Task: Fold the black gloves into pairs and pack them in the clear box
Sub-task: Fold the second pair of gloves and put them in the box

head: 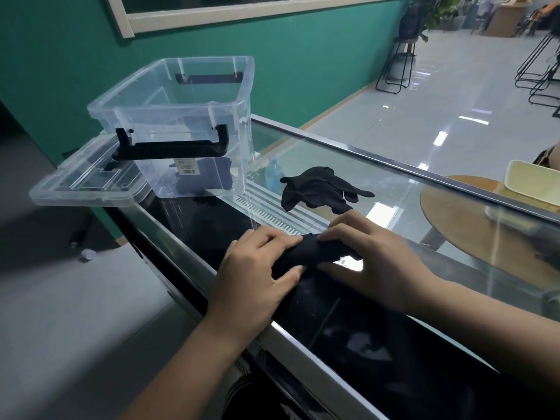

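Glass counter (394,189), left hand (254,268), right hand (372,256) gripping rolled black gloves (306,253)

box (181,116) left — gloves (321,189) right

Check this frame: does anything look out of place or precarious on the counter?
The clear lid by the clear box juts past the left end of the glass counter, seemingly unsupported there, and could tip off. Nothing else stands out.
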